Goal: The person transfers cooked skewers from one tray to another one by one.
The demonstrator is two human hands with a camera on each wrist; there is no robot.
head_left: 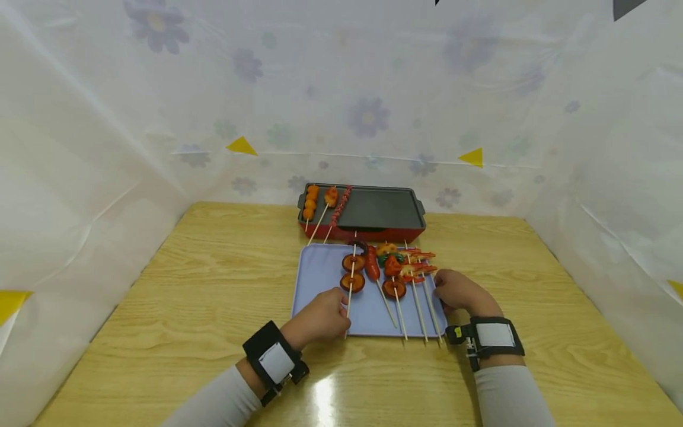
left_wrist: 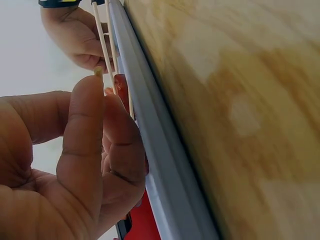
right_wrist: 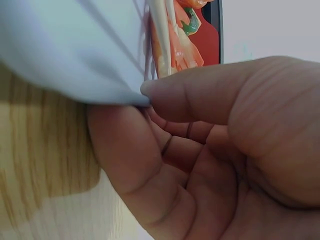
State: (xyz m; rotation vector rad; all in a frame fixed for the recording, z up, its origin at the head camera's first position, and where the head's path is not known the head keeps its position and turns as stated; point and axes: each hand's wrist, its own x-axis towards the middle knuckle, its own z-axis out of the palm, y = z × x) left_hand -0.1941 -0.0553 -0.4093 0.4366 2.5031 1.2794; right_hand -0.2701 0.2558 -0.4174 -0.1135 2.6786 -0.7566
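Note:
My left hand (head_left: 322, 315) pinches the lower stick of a mushroom skewer (head_left: 353, 283) between thumb and fingers, over the left half of a lavender tray (head_left: 316, 281). In the left wrist view the stick's end (left_wrist: 98, 71) pokes out beyond the fingertips, beside the tray's edge (left_wrist: 150, 125). At the tray's right side, my right hand (head_left: 463, 292) grips the rim, thumb on top and a finger underneath, as the right wrist view shows. Beside the mushrooms lie a sausage skewer (head_left: 372, 265), a mixed skewer (head_left: 393, 289) with mushroom at its lower end, and red-and-yellow seafood-like skewers (head_left: 418, 270).
Behind the tray stands a red grill with a dark plate (head_left: 381, 204). On its left lie a skewer of orange balls (head_left: 310, 203), a browned oval piece on a stick (head_left: 331, 196) and a thin red meat skewer (head_left: 341, 206). White flowered sheeting (head_left: 368, 118) encloses the wooden table (head_left: 213, 267).

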